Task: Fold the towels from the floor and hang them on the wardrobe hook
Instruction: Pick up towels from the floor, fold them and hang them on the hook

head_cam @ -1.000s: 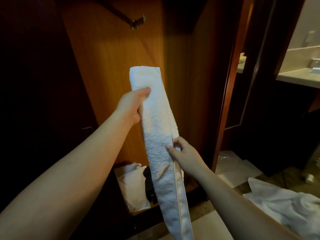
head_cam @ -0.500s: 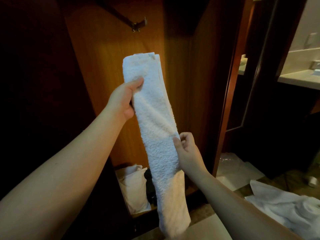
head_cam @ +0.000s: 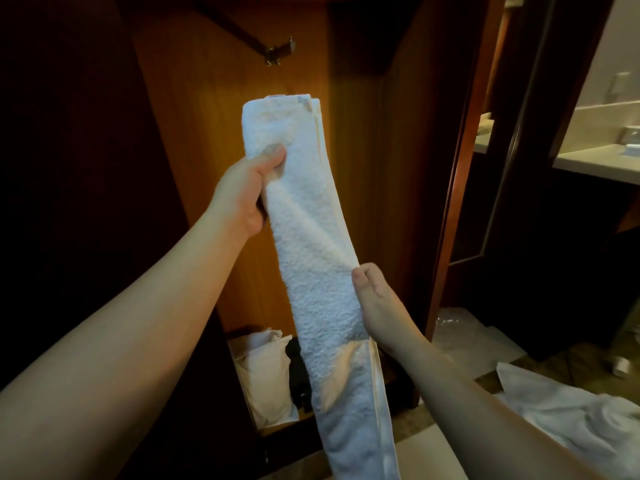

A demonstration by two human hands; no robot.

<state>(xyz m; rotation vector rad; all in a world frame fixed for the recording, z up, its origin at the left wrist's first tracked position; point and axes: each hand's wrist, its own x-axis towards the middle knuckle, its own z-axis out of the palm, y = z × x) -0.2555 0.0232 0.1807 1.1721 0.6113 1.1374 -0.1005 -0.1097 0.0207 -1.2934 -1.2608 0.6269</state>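
My left hand [head_cam: 242, 195] and right hand [head_cam: 377, 303] each grip one folded towel [head_cam: 311, 258] with curled fingers; one more towel [head_cam: 571, 417] lies crumpled on the floor [head_cam: 429, 459].

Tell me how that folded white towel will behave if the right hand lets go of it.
Likely floppy: the towel hangs as a limp strip below the left hand. Its stacked layers may slide apart once the right hand stops pinching that edge. The looped terry pile should resist slipping.

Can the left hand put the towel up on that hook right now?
Probably yes: the left hand holds the towel just below the hook, with nothing between them.
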